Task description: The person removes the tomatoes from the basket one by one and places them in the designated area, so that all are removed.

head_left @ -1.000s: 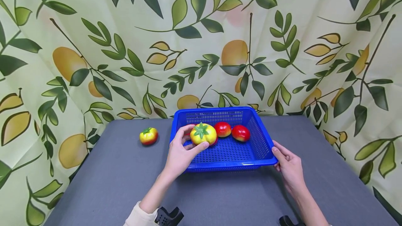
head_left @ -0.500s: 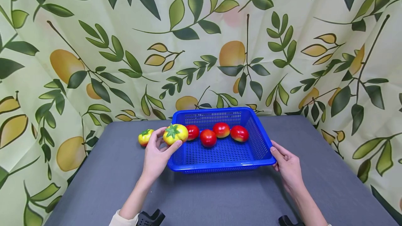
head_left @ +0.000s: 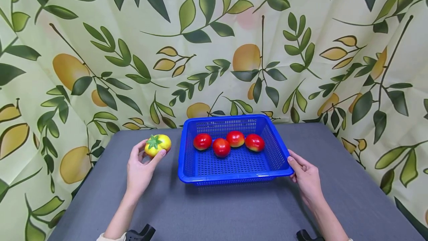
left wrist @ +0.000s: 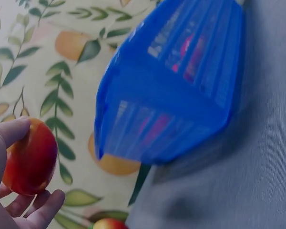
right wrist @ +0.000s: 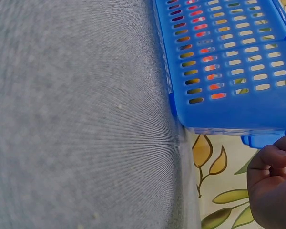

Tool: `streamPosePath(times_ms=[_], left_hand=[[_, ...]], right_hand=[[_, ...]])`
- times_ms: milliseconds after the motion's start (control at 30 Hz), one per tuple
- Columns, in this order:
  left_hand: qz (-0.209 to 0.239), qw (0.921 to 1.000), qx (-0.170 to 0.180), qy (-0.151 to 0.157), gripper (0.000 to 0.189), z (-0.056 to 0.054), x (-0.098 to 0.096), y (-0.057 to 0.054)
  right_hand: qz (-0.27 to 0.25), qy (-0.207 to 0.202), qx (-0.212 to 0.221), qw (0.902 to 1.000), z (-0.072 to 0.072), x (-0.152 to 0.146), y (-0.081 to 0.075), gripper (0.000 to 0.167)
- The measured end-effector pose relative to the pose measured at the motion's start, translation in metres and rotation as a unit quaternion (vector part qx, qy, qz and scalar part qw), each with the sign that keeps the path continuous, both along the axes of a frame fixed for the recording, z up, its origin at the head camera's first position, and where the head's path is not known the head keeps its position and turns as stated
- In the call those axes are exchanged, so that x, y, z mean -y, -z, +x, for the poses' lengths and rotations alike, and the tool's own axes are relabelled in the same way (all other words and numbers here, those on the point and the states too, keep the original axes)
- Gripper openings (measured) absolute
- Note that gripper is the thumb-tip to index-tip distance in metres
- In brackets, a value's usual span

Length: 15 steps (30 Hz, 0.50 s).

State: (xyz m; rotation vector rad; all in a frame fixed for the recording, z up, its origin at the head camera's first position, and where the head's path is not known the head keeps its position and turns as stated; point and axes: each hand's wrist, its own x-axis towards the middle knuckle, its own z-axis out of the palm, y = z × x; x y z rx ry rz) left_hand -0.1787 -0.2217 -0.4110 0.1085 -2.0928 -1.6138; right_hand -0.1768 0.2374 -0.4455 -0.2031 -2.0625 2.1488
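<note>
My left hand (head_left: 142,168) grips a glossy tomato (head_left: 158,145), yellow on top with a green leafy crown, left of the basket. In the left wrist view the red underside of this tomato (left wrist: 32,157) shows between thumb and fingers. My right hand (head_left: 305,177) pinches the right front corner of the blue plastic basket (head_left: 234,176). Inside lie several red tomatoes (head_left: 221,147), apart from the basket's rim. A further tomato (left wrist: 109,224) peeks in at the bottom of the left wrist view; in the head view the held one covers it.
The basket stands on a grey table (head_left: 230,211), near its back edge. Behind and at both sides hangs a leaf-printed cloth (head_left: 207,62). A black wrist mount (head_left: 142,232) sits on the left forearm.
My left hand has carried the yellow-topped tomato leftward, from above the basket to above the table, in front of the loose tomato. The right hand stays on the basket corner.
</note>
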Motion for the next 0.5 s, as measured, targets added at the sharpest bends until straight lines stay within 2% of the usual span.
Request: streamPosePath(times_ms=[133, 300, 500], left_hand=[[-0.017, 0.9985, 0.018, -0.048, 0.071, 0.001, 0.016, 0.002], [-0.029, 0.992, 0.044, -0.115, 0.076, 0.002, 0.038, 0.004], [-0.016, 0.9857, 0.068, -0.154, 0.081, -0.002, 0.064, 0.007]], right_hand=[[0.0, -0.001, 0.005, 1.0, 0.001, 0.0, -0.001, 0.06], [0.003, 0.001, 0.006, 1.0, 0.001, 0.0, -0.001, 0.06], [0.006, 0.0, 0.003, 1.0, 0.001, 0.0, -0.001, 0.059]])
